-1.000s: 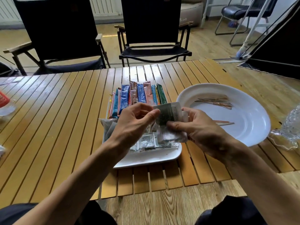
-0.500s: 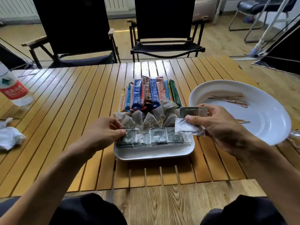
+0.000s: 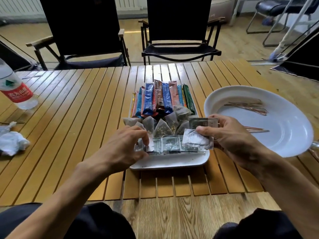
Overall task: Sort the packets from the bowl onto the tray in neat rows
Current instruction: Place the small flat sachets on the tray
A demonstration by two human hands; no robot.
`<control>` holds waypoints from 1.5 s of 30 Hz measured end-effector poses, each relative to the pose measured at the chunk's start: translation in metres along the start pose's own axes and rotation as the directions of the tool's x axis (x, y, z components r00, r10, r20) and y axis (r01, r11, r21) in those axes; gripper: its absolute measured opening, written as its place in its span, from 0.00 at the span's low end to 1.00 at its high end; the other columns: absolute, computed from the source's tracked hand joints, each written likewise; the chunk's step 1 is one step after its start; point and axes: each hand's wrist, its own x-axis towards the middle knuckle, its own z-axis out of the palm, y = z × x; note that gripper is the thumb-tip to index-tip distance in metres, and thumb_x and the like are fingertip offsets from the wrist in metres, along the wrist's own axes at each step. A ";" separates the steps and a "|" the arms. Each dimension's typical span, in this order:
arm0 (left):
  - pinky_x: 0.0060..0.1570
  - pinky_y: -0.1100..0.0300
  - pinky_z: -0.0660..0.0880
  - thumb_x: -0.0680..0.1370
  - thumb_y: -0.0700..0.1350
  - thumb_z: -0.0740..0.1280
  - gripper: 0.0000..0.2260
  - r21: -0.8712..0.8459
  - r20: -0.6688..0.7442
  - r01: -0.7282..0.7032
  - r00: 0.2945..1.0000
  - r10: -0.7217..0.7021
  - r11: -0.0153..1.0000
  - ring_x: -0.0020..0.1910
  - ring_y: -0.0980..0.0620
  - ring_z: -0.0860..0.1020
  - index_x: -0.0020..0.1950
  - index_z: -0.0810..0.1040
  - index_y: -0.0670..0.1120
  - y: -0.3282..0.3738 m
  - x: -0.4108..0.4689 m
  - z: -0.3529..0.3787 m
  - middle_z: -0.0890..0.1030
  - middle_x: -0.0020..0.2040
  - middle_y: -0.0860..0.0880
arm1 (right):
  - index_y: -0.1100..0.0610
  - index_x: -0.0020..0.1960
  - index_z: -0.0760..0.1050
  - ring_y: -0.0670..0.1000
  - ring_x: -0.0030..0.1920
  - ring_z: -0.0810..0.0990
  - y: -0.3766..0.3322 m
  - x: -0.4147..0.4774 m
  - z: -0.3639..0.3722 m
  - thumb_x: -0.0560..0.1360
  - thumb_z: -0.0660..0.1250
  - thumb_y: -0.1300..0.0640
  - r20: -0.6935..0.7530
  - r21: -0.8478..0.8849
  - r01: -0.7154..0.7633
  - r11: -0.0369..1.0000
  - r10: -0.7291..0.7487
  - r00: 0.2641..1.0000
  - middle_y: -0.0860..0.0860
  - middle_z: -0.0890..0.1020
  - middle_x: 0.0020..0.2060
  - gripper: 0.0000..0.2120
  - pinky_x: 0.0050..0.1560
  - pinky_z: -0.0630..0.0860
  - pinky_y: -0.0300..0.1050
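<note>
Left hand (image 3: 124, 147) had dropped from up by the other hand to the near-left end of the tray (image 3: 169, 163), bringing one flat packet (image 3: 149, 145). Fingertips curled down, pinching it at the left end of the near row (image 3: 172, 144). Right hand (image 3: 229, 135) hovered over the tray's near-right corner, thumb and fingers clamped on two spare packets (image 3: 196, 140). Bowl (image 3: 284, 135), right, held only thin strands (image 3: 246, 106). Best done by laying the packet flat, its edge flush with its neighbour and square to the rim, before release. Left wrist low, forearm angled in from near left.
</note>
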 end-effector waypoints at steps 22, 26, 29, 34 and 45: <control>0.47 0.59 0.77 0.76 0.48 0.65 0.06 -0.204 -0.355 -0.293 0.911 0.208 0.934 0.48 0.59 0.77 0.50 0.78 0.50 0.042 0.009 -0.001 0.79 0.48 0.55 | 0.64 0.55 0.75 0.56 0.38 0.85 0.001 -0.009 0.020 0.75 0.67 0.65 0.142 0.162 -0.107 0.981 0.084 0.986 0.62 0.83 0.50 0.09 0.32 0.79 0.40; 0.42 0.74 0.74 0.78 0.40 0.63 0.05 -0.458 -0.184 -0.046 0.982 -0.045 0.888 0.45 0.71 0.75 0.50 0.76 0.49 0.023 0.009 -0.012 0.76 0.46 0.57 | 0.64 0.53 0.75 0.54 0.34 0.83 0.000 -0.009 0.012 0.76 0.67 0.66 0.078 0.178 -0.080 0.981 0.067 0.995 0.61 0.83 0.43 0.07 0.30 0.79 0.40; 0.39 0.73 0.73 0.79 0.41 0.61 0.06 -0.405 -0.116 0.034 0.989 -0.088 0.913 0.44 0.68 0.74 0.49 0.76 0.50 0.012 0.010 -0.011 0.75 0.45 0.56 | 0.64 0.53 0.75 0.53 0.33 0.83 -0.002 -0.009 0.012 0.76 0.67 0.66 0.064 0.165 -0.068 0.984 0.059 0.996 0.59 0.83 0.40 0.06 0.29 0.79 0.40; 0.43 0.64 0.75 0.78 0.47 0.63 0.04 -0.287 -0.060 0.086 0.992 -0.107 0.954 0.48 0.57 0.75 0.50 0.77 0.51 0.015 0.014 0.000 0.75 0.48 0.53 | 0.64 0.54 0.75 0.54 0.33 0.84 -0.001 -0.010 0.015 0.76 0.67 0.65 0.057 0.137 -0.070 0.988 0.063 0.996 0.59 0.84 0.41 0.07 0.29 0.79 0.40; 0.59 0.53 0.69 0.72 0.59 0.68 0.20 0.163 -0.104 -0.069 0.991 0.086 0.984 0.59 0.53 0.69 0.61 0.72 0.54 0.016 0.009 0.014 0.75 0.60 0.53 | 0.58 0.53 0.76 0.44 0.35 0.84 0.005 -0.008 0.017 0.77 0.67 0.63 -0.027 -0.114 0.033 0.993 -0.037 0.999 0.57 0.83 0.45 0.05 0.29 0.76 0.35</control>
